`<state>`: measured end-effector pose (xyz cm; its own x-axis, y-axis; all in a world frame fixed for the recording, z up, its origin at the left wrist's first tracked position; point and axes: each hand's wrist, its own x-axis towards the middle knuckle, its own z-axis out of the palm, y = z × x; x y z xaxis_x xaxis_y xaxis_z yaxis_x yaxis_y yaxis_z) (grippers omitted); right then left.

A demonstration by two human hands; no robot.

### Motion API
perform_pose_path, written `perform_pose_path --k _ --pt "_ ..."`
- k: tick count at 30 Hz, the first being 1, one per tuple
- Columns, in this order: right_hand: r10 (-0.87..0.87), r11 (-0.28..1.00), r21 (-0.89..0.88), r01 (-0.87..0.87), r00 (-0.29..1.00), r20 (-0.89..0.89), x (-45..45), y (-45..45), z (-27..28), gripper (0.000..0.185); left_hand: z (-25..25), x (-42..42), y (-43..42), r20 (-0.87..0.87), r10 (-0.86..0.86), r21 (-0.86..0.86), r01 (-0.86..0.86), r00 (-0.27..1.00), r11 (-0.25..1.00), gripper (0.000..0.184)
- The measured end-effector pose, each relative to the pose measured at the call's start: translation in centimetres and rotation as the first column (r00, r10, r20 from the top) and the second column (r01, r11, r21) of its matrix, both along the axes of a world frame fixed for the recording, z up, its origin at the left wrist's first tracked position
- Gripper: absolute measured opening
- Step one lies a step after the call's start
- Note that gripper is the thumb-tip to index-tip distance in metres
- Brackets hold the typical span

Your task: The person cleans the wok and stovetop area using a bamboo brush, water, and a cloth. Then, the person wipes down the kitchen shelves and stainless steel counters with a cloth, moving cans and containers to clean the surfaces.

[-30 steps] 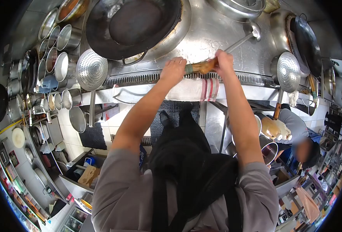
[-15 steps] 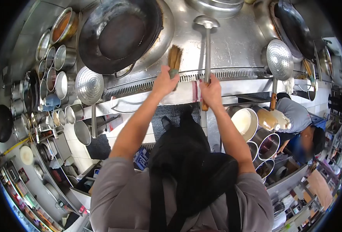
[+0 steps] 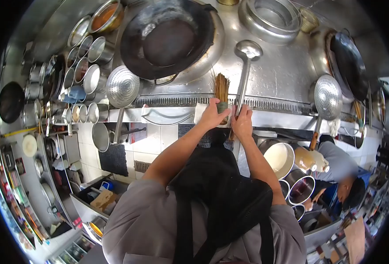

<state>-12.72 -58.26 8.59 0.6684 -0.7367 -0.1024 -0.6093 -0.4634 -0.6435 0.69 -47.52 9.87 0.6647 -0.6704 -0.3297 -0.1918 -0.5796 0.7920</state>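
Observation:
My left hand (image 3: 214, 115) is closed around the green-bound base of a bamboo wok brush (image 3: 222, 87), its bristles pointing away from me. Right beside it, my right hand (image 3: 242, 122) grips the handle of a long metal ladle (image 3: 244, 79). The ladle's bowl faces up over the steel stove top, slightly tilted to the right. A white cloth (image 3: 200, 112) shows on the stove's front edge, partly hidden by my left hand. A large dark wok (image 3: 168, 42) sits just beyond the brush, to the left.
Perforated strainers lie left (image 3: 122, 86) and right (image 3: 328, 97) along the front edge. A slotted drain (image 3: 282, 106) runs along the stove. Metal pots (image 3: 101, 49) crowd the left; a pot of pale liquid (image 3: 279, 159) stands below right. Another person (image 3: 342, 165) bends at the far right.
My hands have come closer together, with the brush now nearly beside the ladle's handle. The ladle leans more to the right. The whole view has shifted, so the wok appears farther right.

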Motion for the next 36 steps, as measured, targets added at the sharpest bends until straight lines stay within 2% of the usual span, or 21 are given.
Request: perform_pose_path --k 3,5,6,8,12,15,16,18,19,21,22,24,25,26,27,29,30,31,33,35,36 --pt "0.002 0.995 0.103 0.011 0.993 -0.122 0.6 0.1 3.6 0.068 -0.2 0.4 0.8 0.023 -0.004 0.023 0.004 1.000 1.000 0.077" --pt "0.019 1.000 0.025 -0.016 0.993 -0.119 0.7 -0.1 3.8 0.066 1.5 0.9 1.5 0.021 0.014 0.091 -0.016 1.000 0.996 0.074" --pt "0.024 0.999 -0.035 -0.028 0.994 -0.111 0.7 -0.2 4.4 0.064 2.6 1.2 2.7 0.115 0.041 0.035 -0.046 0.993 0.998 0.065" --pt "0.040 0.985 -0.167 -0.049 0.998 -0.058 1.1 -0.5 4.4 0.057 5.5 2.5 6.1 0.141 0.137 -0.015 -0.136 0.980 0.991 0.057" --pt "0.209 0.972 -0.129 -0.197 0.974 0.085 3.2 -1.1 5.3 0.056 6.4 5.5 16.7 0.308 0.452 -0.163 -0.421 0.837 0.892 0.035" --pt "0.291 0.948 -0.083 -0.306 0.945 -0.152 6.0 -0.1 7.0 0.065 3.7 7.1 26.2 0.381 0.636 -0.195 -0.614 0.671 0.765 0.026" --pt "0.294 0.941 -0.082 -0.329 0.912 -0.287 6.8 0.4 7.1 0.065 3.2 7.1 28.5 0.405 0.658 -0.193 -0.645 0.634 0.740 0.025" --pt "0.314 0.930 -0.066 -0.362 0.874 -0.372 7.5 0.8 6.6 0.067 2.6 6.8 32.5 0.450 0.693 -0.191 -0.697 0.563 0.691 0.023" --pt "0.319 0.924 -0.062 -0.376 0.853 -0.414 7.7 0.8 6.4 0.068 2.9 6.7 33.6 0.369 0.731 -0.137 -0.744 0.574 0.654 0.023" --pt "0.339 0.926 -0.041 -0.374 0.876 -0.343 7.8 0.8 6.6 0.061 3.9 6.6 34.8 0.192 0.809 -0.022 -0.822 0.555 0.569 0.023" --pt "0.383 0.906 -0.070 -0.417 0.879 -0.286 7.7 0.4 6.6 0.057 1.9 6.5 36.0 0.300 0.796 -0.047 -0.826 0.525 0.562 0.027" --pt "0.445 0.879 -0.082 -0.470 0.869 -0.214 8.1 1.0 7.4 0.048 1.4 6.6 37.3 0.189 0.844 0.016 -0.861 0.501 0.508 0.031" --pt "0.461 0.874 -0.063 -0.481 0.864 -0.202 8.9 1.4 8.6 0.043 2.2 6.5 37.6 0.206 0.838 0.023 -0.859 0.506 0.512 0.031" --pt "0.559 0.806 -0.037 -0.590 0.781 -0.280 10.2 1.6 9.9 0.043 0.4 6.2 38.6 0.204 0.850 -0.073 -0.858 0.486 0.508 0.029" --pt "0.646 0.722 -0.008 -0.692 0.678 -0.351 11.6 1.9 10.9 0.043 0.1 5.8 39.7 0.187 0.842 -0.028 -0.854 0.506 0.519 0.025" --pt "0.742 0.652 -0.034 -0.758 0.647 -0.176 13.2 3.4 11.2 0.044 2.0 4.2 41.4 0.191 0.836 -0.026 -0.849 0.514 0.528 0.021" --pt "0.786 0.612 0.038 -0.790 0.603 -0.135 14.7 4.8 11.8 0.045 4.5 3.0 42.5 0.059 0.852 -0.041 -0.852 0.520 0.523 0.030" --pt "0.823 0.568 0.111 -0.815 0.560 -0.099 16.2 6.3 12.5 0.046 4.3 1.7 43.3 0.068 0.872 -0.213 -0.846 0.486 0.488 0.039" --pt "0.920 0.391 0.140 -0.910 0.385 -0.071 19.2 10.0 14.6 0.045 7.6 -1.8 45.7 0.352 0.835 -0.182 -0.845 0.422 0.504 0.041" --pt "0.975 0.221 0.155 -0.963 0.221 -0.021 20.5 14.9 17.9 0.045 10.1 -6.5 47.9 0.469 0.858 -0.239 -0.904 0.211 0.354 0.041" --pt "0.991 0.117 0.159 -0.980 0.125 0.043 21.7 16.0 17.3 0.045 11.9 -9.5 48.8 0.506 0.856 -0.238 -0.937 0.104 0.254 0.040"
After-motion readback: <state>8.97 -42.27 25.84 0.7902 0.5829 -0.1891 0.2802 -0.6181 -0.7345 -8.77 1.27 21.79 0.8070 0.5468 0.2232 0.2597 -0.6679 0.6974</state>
